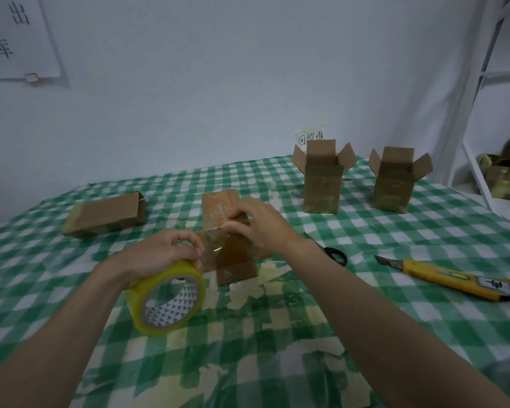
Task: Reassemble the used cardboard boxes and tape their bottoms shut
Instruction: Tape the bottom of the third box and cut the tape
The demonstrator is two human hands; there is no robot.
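- Left hand (162, 254) near centre, fingers (189, 238) curled over top of tape roll (167, 297): yellowish clear tape, white core printed with grey triangle pattern, no brand legible.
- Clear tape strip (214, 242) stretched from roll right to centre box (228, 231).
- Right hand (259, 223) on centre box, fingers pinching and pressing strip end onto its top face.
- Centre box: brown corrugated cardboard, mid-desk, flaps splayed toward near side, old tape residue on upper face.
- Flattened box (105, 214) lying far left, brown, taped end.
- Two upright boxes far right, (323, 184) and (393, 181): top flaps open, sides glossy with old tape.
- Paper label (311, 136) behind left upright box, handwritten "回收" plus one unclear character.
- Wall sheet (18, 36) top left, reads "出", "库", rest cut off.
- Utility knife (454, 278) right: yellow plastic body, blade out, handwritten tag, reads like "中".
- Scissors (334, 254), black handles, partly hidden by right forearm.
- Desk (395, 334) under green-white checked cloth, tape scraps stuck on.
- White shelf frame (468, 113) far right.
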